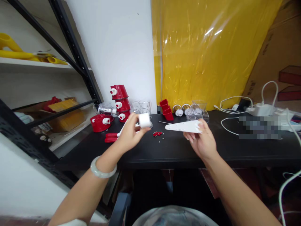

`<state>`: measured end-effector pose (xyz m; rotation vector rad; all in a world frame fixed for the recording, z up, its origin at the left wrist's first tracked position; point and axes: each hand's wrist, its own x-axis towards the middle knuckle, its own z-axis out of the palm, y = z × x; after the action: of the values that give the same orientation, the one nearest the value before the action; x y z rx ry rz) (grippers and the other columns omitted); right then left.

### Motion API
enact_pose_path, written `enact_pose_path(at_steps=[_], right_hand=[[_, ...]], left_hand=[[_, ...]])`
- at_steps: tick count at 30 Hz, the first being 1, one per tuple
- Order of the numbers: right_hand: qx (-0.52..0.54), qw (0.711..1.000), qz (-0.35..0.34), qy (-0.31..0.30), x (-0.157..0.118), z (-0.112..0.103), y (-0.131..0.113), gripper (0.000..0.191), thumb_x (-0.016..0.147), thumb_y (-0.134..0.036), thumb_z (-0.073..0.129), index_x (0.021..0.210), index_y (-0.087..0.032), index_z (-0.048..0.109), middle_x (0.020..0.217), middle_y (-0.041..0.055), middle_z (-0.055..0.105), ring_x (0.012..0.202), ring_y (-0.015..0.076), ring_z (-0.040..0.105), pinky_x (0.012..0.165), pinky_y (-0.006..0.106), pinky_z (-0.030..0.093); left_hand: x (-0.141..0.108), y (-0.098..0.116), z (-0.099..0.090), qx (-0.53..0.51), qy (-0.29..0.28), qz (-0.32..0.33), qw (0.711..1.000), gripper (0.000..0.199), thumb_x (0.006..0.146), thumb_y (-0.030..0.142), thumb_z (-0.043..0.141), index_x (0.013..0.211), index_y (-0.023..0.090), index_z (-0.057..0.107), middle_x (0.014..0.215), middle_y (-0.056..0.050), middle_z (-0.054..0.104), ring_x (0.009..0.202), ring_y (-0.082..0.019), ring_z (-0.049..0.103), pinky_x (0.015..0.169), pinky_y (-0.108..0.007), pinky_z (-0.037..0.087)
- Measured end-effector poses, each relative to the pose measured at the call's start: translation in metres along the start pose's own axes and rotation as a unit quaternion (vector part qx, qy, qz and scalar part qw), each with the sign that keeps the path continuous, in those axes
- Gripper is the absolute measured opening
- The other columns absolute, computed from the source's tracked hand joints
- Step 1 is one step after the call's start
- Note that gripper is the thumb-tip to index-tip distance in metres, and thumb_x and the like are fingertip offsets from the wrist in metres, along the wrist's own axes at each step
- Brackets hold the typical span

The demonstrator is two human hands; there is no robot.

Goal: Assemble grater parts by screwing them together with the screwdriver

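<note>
In the head view my left hand (131,133) pinches a small white block-like plastic part (144,120) above the black table. My right hand (203,141) grips the wide end of a flat, tapered white plastic piece (182,126), its narrow end pointing left. The two parts are held apart. On the tabletop between my hands lie small red pieces (158,134) and tiny metal pins (161,141). A thin rod (166,122) rests just behind them. Left of my left hand are red handles (111,137) with white ends.
Red round housings (119,92) stand stacked at the back left, one more (100,123) beside them. Behind are clear plastic cups (139,106), red hoppers (166,110), metallic drums (178,110) and clear parts (197,110). White cables (231,103) lie right; a shelf rack (77,59) stands left.
</note>
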<state>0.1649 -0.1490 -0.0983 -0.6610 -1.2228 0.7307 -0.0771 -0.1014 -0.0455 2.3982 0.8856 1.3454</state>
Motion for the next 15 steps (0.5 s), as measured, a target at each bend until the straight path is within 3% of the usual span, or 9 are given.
enact_pose_path(at_steps=[3,5,7,11,15], right_hand=[[-0.002,0.997,0.028,-0.071,0.000,-0.013,-0.007,0.039,0.091,-0.058,0.044,0.073,-0.026,0.033,0.055,-0.0039,0.042,0.048,0.0145,0.043,0.051,0.031,0.039],[0.010,0.992,0.055,-0.115,0.003,-0.015,-0.006,0.038,0.090,-0.057,0.049,0.072,-0.024,0.039,0.059,-0.0018,0.048,0.052,0.0150,0.047,0.051,0.031,0.040],[0.045,0.990,0.066,-0.115,0.012,-0.010,-0.002,0.038,0.089,-0.055,0.052,0.071,-0.023,0.042,0.057,-0.0024,0.047,0.051,0.0137,0.046,0.050,0.029,0.039],[0.089,0.984,0.096,-0.121,0.043,0.014,0.010,0.039,0.084,-0.052,0.060,0.067,-0.022,0.043,0.052,-0.0057,0.042,0.045,0.0099,0.041,0.047,0.026,0.036],[0.029,0.972,0.178,-0.148,0.083,0.059,0.020,0.035,0.088,-0.039,0.055,0.062,-0.021,0.042,0.049,-0.0058,0.041,0.042,0.0078,0.038,0.045,0.023,0.035]], left_hand=[[-0.001,-0.017,-0.013,-0.066,0.059,-0.026,0.996,0.050,0.078,0.041,0.072,0.118,0.018,0.053,0.108,-0.010,0.057,0.098,-0.024,0.061,0.084,-0.038,0.054],[-0.003,-0.019,-0.020,-0.095,0.059,-0.036,0.993,0.053,0.079,0.041,0.070,0.122,0.018,0.050,0.107,-0.010,0.060,0.099,-0.025,0.064,0.088,-0.040,0.053],[-0.003,-0.017,-0.027,-0.108,0.036,-0.063,0.992,0.046,0.082,0.045,0.065,0.117,0.018,0.052,0.102,-0.009,0.063,0.093,-0.025,0.067,0.083,-0.038,0.055],[0.000,-0.014,-0.039,-0.135,0.017,-0.134,0.982,0.041,0.082,0.054,0.060,0.097,0.016,0.055,0.089,-0.008,0.066,0.073,-0.022,0.068,0.064,-0.034,0.057],[-0.001,-0.029,-0.052,-0.155,0.045,-0.195,0.968,0.039,0.081,0.051,0.061,0.098,0.017,0.052,0.077,-0.002,0.063,0.059,-0.016,0.063,0.054,-0.030,0.054]])
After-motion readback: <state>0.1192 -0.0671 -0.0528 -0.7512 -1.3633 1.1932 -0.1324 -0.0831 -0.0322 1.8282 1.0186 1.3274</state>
